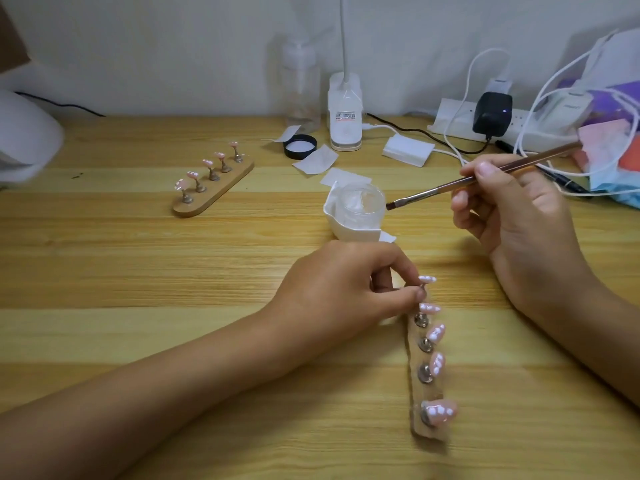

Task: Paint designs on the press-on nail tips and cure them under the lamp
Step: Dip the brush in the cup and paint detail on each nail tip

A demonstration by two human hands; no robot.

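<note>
Your left hand (346, 289) lies low on the desk (138, 306) at the far end of the near stand (424, 433); its thumb and forefinger are closed in a pinch on the thin stem (421, 289) under the end nail tip (427, 279), and that tip sits level just above your fingers (401, 263). The near stand is a wooden strip running away from you; four more nail tips (440, 412), pink with white spots, stand on round metal bases along it.

Your right hand (512, 216) is curled round the brush (485, 171), gripping it like a pen, wrist resting on the desk; the handle slants up to the right, and the dark bristle end (391, 205) hangs just beside the right rim of the glass jar (360, 202), apart from the nail tips. The jar sits in a white holder (346, 232) between your hands and the back of the desk.

The far stand (207, 202) lies well apart to the left, carrying five pink tips; a black lid (300, 146), white wipes (315, 160), a clear bottle (299, 84), a lamp base (345, 112) and a power strip (457, 123) line the back.
</note>
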